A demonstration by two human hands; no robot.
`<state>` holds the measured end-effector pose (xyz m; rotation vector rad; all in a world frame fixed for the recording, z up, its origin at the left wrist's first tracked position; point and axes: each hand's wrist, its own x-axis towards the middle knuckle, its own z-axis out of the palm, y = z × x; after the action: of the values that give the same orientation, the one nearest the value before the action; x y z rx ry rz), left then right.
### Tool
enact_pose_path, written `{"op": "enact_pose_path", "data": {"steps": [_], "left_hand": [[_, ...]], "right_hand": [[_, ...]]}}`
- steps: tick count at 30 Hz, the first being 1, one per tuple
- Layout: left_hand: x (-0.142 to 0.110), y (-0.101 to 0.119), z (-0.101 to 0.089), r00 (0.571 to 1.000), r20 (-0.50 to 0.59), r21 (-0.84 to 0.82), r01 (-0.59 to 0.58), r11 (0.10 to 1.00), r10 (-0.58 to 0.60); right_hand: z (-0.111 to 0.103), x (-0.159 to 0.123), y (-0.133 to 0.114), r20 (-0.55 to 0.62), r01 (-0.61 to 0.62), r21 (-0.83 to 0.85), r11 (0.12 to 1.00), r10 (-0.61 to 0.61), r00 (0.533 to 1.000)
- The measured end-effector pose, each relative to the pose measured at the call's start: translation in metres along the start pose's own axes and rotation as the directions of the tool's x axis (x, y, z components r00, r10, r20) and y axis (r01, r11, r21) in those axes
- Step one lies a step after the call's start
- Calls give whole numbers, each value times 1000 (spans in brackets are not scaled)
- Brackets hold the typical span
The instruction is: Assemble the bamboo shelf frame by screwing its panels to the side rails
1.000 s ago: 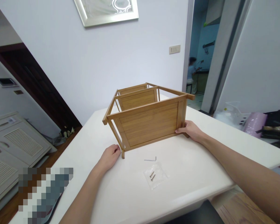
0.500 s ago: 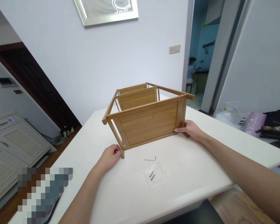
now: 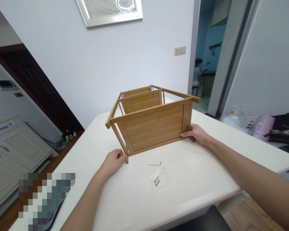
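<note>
A wooden shelf rack [image 3: 154, 125] with slatless panels lies on its side on the white table, its legs toward me. My right hand [image 3: 198, 134] grips its lower right leg, thumb against the panel's edge. At the lower left leg, my left hand [image 3: 113, 162] rests on the table with fingers curled in; whatever they may hold is hidden. Between my hands lies an L-shaped hex key [image 3: 155, 165]. Closer to me, two screws [image 3: 157, 181] lie on a clear plastic bag [image 3: 162, 189].
The white table [image 3: 183, 195] reaches to the wall. A blurred-out item [image 3: 50, 195] sits at its left edge. Beyond its right side are a pink wrapped roll [image 3: 262, 128] and clutter. A person [image 3: 197, 77] sits in the room past the doorway.
Almost nothing differs. My right thumb has shifted very slightly to the right along the panel's edge; the rack, hex key and screws stay in place.
</note>
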<state>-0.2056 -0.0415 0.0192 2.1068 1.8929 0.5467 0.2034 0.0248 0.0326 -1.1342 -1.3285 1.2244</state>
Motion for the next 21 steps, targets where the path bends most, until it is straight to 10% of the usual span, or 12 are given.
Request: {"op": "enact_pose_path", "data": {"steps": [21], "left_hand": [[-4,-1,-3,1000,5,-131,3,991,-3]], "right_hand": [[-1,-1,-3,45,-18,18,1000,18,999]]}}
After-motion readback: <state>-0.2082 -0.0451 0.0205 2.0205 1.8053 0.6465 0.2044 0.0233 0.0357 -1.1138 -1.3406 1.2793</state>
